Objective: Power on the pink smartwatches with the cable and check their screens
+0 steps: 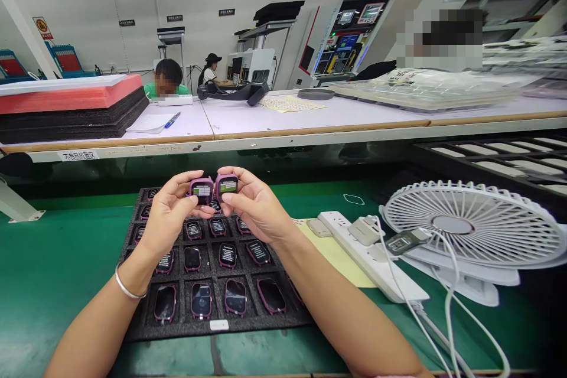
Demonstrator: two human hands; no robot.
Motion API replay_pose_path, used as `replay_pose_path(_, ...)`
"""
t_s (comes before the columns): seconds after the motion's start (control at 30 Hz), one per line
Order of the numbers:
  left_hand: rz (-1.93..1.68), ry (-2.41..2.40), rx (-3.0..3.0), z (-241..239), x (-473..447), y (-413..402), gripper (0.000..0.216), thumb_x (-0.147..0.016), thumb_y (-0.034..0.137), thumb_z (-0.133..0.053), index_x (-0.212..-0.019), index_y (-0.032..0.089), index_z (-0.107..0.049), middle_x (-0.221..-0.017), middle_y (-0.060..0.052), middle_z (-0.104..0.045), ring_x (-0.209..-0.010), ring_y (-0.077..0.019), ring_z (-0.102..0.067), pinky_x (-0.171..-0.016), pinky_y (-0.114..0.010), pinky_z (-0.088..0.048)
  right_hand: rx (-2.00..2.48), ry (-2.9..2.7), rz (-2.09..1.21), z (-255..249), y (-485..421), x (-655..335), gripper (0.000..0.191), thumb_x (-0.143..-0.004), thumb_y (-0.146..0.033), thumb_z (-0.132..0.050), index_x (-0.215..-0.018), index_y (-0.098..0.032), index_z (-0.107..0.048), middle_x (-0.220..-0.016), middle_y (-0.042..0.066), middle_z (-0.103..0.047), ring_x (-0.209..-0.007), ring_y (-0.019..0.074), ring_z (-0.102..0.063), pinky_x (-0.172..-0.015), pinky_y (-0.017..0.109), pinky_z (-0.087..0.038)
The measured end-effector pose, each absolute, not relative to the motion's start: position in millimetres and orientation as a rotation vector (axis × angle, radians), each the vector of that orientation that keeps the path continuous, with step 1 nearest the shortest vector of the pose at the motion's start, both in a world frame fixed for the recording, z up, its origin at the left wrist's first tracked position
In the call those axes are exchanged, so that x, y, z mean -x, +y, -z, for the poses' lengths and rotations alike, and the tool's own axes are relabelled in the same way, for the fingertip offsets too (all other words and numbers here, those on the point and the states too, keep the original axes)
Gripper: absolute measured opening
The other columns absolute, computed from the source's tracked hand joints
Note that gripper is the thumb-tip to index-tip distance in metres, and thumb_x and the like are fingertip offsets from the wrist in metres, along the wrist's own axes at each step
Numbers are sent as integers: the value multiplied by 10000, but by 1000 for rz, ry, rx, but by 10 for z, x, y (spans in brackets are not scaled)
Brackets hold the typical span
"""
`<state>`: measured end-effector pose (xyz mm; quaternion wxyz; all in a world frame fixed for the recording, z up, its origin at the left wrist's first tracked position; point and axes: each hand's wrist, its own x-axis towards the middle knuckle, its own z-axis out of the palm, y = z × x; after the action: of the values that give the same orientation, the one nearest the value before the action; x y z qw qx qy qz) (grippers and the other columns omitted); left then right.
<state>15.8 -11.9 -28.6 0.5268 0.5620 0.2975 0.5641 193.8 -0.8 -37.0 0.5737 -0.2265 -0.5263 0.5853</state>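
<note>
Two purple smartwatch bodies without straps are held up side by side above a black foam tray (177, 331). My left hand (170, 207) grips the left smartwatch (202, 190) by its edges, thumb at the lower corner of the screen. Pinched in my right hand (257, 201) is the right smartwatch (228, 185), the thumb over its lower screen. Both screens are lit with green and white patches. Below, the tray's pockets hold several more watch bodies (235, 296); some show white text, others are dark. My arms cover parts of the tray.
On the green bench right of the tray lie a white power strip (372, 254) with plugs and cables, a yellow sheet (354, 269) and a white fan (469, 224). A raised shelf (283, 124) crosses behind, carrying foam sheets (71, 100). Other people sit beyond it.
</note>
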Motion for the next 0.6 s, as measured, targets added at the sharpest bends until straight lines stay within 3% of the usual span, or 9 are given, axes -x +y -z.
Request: replay_pose_path(0.6, -1341, 725, -1323, 262, -152, -126, 423, -752, 212, -698, -1172, 187, -656, -973, -30, -742, -655, -179, -757, -659, -317, -660, 552, -1248, -1396, 376, 7, -1946, 399, -725, -191, -730, -1108, -234, -626, -883, -21, -650, -573, 87, -548, -554, 269, -496)
